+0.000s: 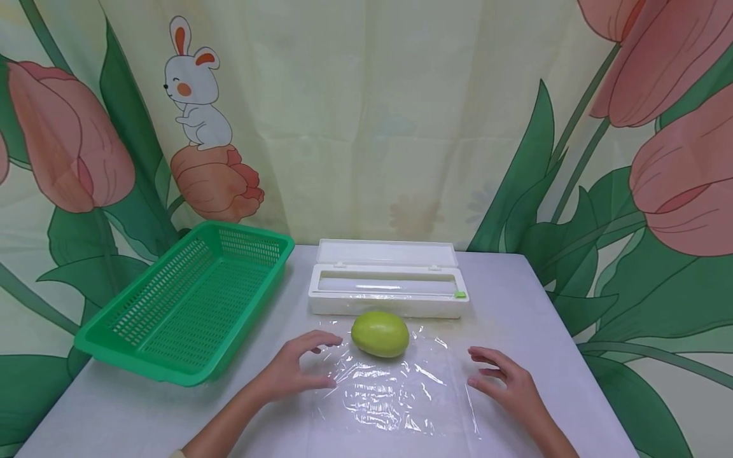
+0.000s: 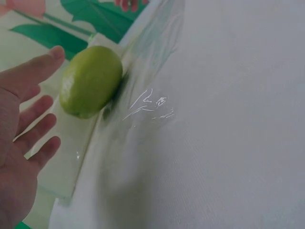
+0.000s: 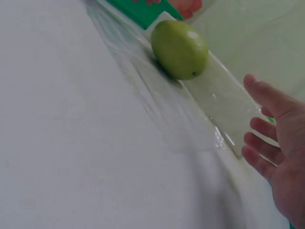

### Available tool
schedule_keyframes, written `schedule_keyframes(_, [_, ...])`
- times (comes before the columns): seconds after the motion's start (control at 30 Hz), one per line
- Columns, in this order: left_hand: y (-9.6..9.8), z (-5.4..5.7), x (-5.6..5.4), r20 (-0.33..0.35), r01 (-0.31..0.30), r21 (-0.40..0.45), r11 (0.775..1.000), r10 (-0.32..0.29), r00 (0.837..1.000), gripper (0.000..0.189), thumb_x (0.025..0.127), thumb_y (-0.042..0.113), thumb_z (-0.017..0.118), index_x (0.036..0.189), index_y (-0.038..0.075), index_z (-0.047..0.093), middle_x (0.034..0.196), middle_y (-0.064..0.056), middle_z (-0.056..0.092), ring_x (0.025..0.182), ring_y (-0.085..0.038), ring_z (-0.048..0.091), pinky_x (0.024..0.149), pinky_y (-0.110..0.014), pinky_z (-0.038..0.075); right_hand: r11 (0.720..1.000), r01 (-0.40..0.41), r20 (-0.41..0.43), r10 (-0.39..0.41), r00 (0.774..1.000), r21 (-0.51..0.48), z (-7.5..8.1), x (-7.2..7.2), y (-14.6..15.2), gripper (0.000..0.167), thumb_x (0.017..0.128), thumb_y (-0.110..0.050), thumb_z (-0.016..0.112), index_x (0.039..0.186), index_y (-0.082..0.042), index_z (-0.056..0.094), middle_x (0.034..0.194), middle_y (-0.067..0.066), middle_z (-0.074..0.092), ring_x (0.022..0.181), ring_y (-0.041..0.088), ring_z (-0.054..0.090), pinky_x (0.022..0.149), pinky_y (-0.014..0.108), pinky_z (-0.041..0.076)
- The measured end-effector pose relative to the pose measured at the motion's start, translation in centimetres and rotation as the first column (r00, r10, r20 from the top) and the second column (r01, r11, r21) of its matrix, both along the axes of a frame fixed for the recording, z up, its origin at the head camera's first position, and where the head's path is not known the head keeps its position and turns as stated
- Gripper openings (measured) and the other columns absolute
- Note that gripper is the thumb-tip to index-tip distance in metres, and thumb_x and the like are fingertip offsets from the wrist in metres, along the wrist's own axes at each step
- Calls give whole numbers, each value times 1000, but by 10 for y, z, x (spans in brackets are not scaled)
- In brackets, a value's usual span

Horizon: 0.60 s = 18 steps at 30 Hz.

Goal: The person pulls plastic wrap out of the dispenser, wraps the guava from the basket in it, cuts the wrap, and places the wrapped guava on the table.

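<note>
A smooth green oval fruit [image 1: 380, 334] lies on a sheet of clear cling film [image 1: 380, 407] spread wrinkled over the table. My left hand [image 1: 292, 369] hovers at the film's left side, thumb and fingers apart and holding nothing. On the opposite side my right hand [image 1: 509, 385] is held with loosely bent fingers, also holding nothing and apart from the fruit. Both wrist views show a gap between the fruit [image 2: 91, 82] and the nearby fingers. Right behind the fruit stands a white cling film dispenser [image 1: 389, 307], its lid raised and a roll inside.
A green perforated plastic basket [image 1: 200, 305] stands at the left of the white-covered table [image 1: 509, 299]. A small green slider [image 1: 460, 294] sits at the dispenser's right end. Behind the table hangs a curtain [image 1: 366, 127] printed with tulips and a rabbit.
</note>
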<state>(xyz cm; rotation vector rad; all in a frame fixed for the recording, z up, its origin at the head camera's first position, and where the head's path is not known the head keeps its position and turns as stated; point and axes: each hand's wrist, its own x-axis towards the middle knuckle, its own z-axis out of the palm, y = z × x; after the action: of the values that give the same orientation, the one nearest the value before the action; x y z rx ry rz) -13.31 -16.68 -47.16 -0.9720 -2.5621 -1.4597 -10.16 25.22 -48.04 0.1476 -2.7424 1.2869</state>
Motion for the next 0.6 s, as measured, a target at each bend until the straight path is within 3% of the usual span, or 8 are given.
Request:
schedule_keyframes(0.23, [-5, -6, 5, 4, 35, 7, 999, -35, 999, 63, 69, 18, 87, 125, 17, 61, 122, -5, 65, 113, -15, 60, 85, -34, 55, 998, -67, 4, 67, 998, -19, -3, 12, 1, 52, 74, -25, 84, 121, -17, 65, 119, 1, 67, 103, -10, 57, 82, 18, 56])
schedule_keyframes(0.37, [-9, -9, 7, -4, 77, 4, 997, -77, 997, 61, 67, 15, 88, 122, 11, 62, 118, -9, 67, 109, -17, 61, 84, -33, 56, 995, -103, 11, 103, 995, 14, -8, 17, 2, 50, 72, -29, 84, 118, -22, 66, 117, -4, 67, 103, -3, 59, 84, 19, 55])
schedule_keyframes(0.47, [-12, -11, 9, 7, 121, 2, 993, -121, 993, 59, 68, 16, 87, 120, 6, 62, 115, -10, 67, 107, -17, 61, 84, -31, 55, 995, -100, 93, 97, 991, 29, -9, 18, 0, 50, 70, -35, 84, 116, -25, 67, 117, -7, 67, 101, 0, 58, 85, 18, 53])
schedule_keyframes(0.6, [-14, -13, 11, 63, 173, -18, 985, -172, 983, 56, 70, 22, 86, 119, 6, 63, 115, -9, 67, 106, -19, 60, 88, -29, 53, 993, -107, 225, 93, 970, 49, -8, 18, -3, 51, 70, -41, 84, 116, -29, 67, 122, -7, 64, 104, 1, 56, 88, 15, 51])
